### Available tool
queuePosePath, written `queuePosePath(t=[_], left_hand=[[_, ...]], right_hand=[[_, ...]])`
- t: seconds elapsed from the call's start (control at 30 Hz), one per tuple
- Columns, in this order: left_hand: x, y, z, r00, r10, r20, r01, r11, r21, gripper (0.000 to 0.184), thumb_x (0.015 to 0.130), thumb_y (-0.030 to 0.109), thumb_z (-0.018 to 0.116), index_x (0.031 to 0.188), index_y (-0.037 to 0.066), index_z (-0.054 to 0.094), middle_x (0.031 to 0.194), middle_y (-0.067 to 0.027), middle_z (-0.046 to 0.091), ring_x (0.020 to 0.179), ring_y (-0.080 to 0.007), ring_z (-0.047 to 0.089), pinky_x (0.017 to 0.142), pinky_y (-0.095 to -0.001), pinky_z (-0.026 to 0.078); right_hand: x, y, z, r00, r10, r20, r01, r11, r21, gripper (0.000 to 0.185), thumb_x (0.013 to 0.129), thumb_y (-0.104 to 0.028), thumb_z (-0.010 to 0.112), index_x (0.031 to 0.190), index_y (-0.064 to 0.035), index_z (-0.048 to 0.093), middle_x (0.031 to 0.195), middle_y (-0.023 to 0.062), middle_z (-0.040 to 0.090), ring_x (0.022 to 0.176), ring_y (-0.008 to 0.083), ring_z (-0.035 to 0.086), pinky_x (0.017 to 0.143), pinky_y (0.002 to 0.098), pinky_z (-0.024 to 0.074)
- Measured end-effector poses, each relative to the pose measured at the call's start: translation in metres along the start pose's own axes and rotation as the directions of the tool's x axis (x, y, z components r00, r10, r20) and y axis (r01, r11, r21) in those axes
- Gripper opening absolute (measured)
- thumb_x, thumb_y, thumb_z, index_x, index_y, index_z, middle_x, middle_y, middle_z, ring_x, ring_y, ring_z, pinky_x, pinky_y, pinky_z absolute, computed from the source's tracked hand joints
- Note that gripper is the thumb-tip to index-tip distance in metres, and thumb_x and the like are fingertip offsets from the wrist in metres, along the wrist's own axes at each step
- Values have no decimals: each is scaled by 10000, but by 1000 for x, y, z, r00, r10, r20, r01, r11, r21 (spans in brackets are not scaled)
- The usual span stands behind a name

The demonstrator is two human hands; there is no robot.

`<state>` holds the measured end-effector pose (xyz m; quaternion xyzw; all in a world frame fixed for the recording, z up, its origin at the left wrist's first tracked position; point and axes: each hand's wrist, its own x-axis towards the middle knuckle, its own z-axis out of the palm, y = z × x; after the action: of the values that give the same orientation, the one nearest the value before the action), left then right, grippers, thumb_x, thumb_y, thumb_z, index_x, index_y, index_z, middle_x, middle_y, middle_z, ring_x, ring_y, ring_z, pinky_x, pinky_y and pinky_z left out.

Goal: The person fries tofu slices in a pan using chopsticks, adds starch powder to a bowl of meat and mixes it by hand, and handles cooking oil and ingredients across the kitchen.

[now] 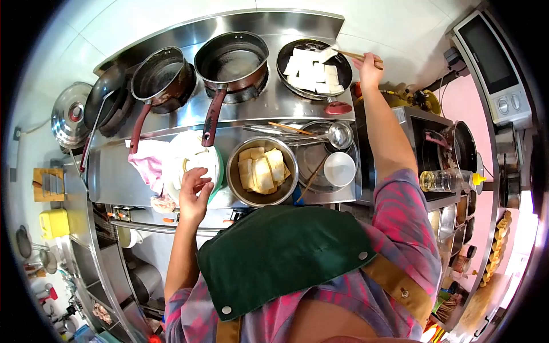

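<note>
My right hand (370, 70) is closed around wooden chopsticks (350, 55). Their tips reach over the far right rim of a black frying pan (282, 59), at a white piece (327, 55) by the edge. Many flat white slabs (309, 73), which look like tofu, cover that pan. Over a white round container with a green rim (217, 177), my left hand (195, 190) hangs with loosely bent fingers apart, holding nothing visible. A steel bowl (233, 191) of yellowish browned slabs (264, 171) stands right of it.
Two more pans, one deep (231, 60) and one smaller (161, 80), sit on the stove with handles toward me. A ladle (339, 136) and a white cup (339, 170) rest at the counter's right. A pink cloth (147, 166) lies left; an oil bottle (446, 180) is far right.
</note>
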<state>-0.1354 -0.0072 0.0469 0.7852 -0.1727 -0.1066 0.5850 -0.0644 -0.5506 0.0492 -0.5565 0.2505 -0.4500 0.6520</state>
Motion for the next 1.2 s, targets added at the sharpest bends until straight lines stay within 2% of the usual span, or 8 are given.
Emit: queuePosePath(t=[0.23,0.5,0.6,0.9,0.97,1.03,1.17,1.2], left_hand=[[-6,-22,-10,998,-54,-37,51,997,-64,342,785,-70,572,1108,28,512,1131,-94,448,877,-181,587,758,-277,502],[5,-8,4,999,-31,29,31,1000,-2,361,775,-74,589,1106,52,520,1127,-84,452,866,-179,583,744,-272,499],[5,-8,0,999,-41,20,41,999,30,352,776,-58,597,1102,50,519,1122,-89,456,864,-181,584,741,-273,500],[-1,-1,3,997,-33,66,20,983,182,323,797,-51,573,1101,38,504,1125,-84,453,882,-171,570,767,-268,487],[-3,3,1,998,-21,52,9,976,219,320,796,-51,573,1097,37,507,1127,-89,452,877,-174,574,767,-272,490],[-7,1,-3,999,-36,17,33,982,185,329,783,-40,595,1094,36,523,1132,-109,459,860,-197,584,751,-289,497],[-11,-7,-6,999,-47,-14,48,985,167,325,781,-32,603,1091,35,531,1134,-122,464,846,-209,590,737,-299,502],[-11,-7,-6,999,-49,-8,50,983,179,324,782,-28,605,1091,35,531,1134,-123,465,846,-211,590,737,-300,502]], right_hand=[[6,27,-21,1000,3,10,-1,977,-213,205,891,-167,497,937,33,514,869,120,577,693,237,644,616,306,526],[12,40,-22,998,59,7,-57,984,-166,218,885,-179,506,950,26,541,777,109,604,662,196,638,562,267,500],[1,24,-15,995,-66,81,88,946,-313,220,885,-194,514,938,13,565,750,80,609,660,162,631,561,260,484],[-34,40,48,875,-46,483,204,938,-280,227,872,-236,547,922,-20,597,745,72,630,692,150,636,628,247,471],[-34,56,50,808,-79,584,344,867,-359,216,874,-217,538,901,-11,599,794,76,636,697,160,639,636,243,473],[-45,44,52,785,-11,620,335,848,-410,208,874,-207,535,906,-12,599,783,81,631,699,162,639,635,248,475],[-34,49,48,848,-17,530,210,928,-306,187,856,-219,553,875,-40,604,765,100,631,686,179,638,628,280,475],[-32,44,46,869,-73,490,299,866,-401,182,848,-216,558,867,-40,602,791,114,627,685,219,628,630,293,475]])
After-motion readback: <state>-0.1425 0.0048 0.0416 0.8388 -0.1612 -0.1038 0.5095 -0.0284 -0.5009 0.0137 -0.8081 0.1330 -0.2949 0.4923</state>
